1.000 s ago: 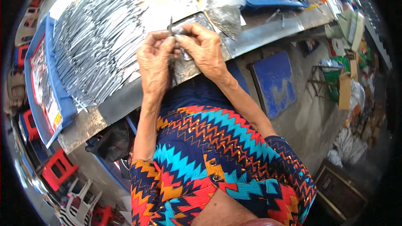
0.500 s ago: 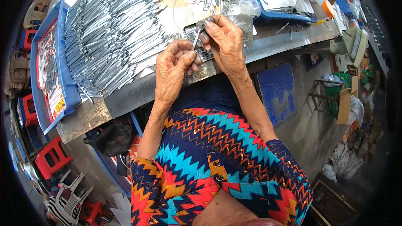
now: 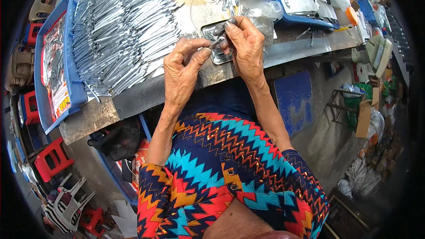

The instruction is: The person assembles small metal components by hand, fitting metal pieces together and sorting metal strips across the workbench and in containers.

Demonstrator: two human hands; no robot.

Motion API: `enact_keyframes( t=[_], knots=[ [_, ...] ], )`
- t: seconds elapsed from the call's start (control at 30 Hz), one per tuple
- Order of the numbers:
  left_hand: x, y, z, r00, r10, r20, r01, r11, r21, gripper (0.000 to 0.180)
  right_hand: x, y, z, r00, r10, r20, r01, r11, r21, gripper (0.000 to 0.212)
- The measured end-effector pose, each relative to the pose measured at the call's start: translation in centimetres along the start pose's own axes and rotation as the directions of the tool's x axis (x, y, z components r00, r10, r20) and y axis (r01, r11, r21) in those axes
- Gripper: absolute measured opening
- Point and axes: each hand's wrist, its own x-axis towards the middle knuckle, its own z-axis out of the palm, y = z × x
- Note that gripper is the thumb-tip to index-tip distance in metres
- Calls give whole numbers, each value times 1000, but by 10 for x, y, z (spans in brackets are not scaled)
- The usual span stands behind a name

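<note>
Here, at the far left, a blue tray (image 3: pixel 71 88) lies along the metal workbench (image 3: pixel 133 102), and beside it spreads a broad heap of thin silver metal strips (image 3: pixel 124 31); the left hand (image 3: pixel 183 68) rises at the bench edge, thumb and forefinger pinched on one end of a small metal piece (image 3: pixel 218 43); the right hand (image 3: pixel 245 44) pinches the other end, fingers curled over it, above a small metal dish (image 3: pixel 217 55); compared with half a second ago the hands sit slightly apart and higher from the bench, so the piece seems drawn out between them for fitting; to the right a second blue tray (image 3: pixel 305 17) holds papers.
</note>
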Motion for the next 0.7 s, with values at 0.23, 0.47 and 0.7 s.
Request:
enact_keyframes(
  t=[0.23, 0.47, 0.7],
  knots=[
    [2, -1, 2, 980, -126, 157, 171, 932, -320, 20, 1, 7, -5, 1000, 14, 8, -14, 1000, 2, 12],
    [5, -11, 7, 976, -148, 160, 205, 873, -443, 12, 1, 9, -7, 1000, -18, -1, 18, 994, -105, 11],
    [1, -14, 9, 962, -169, 216, 256, 839, -481, 23, 2, 7, -7, 999, 25, 19, -26, 999, 35, 11]
  ],
)
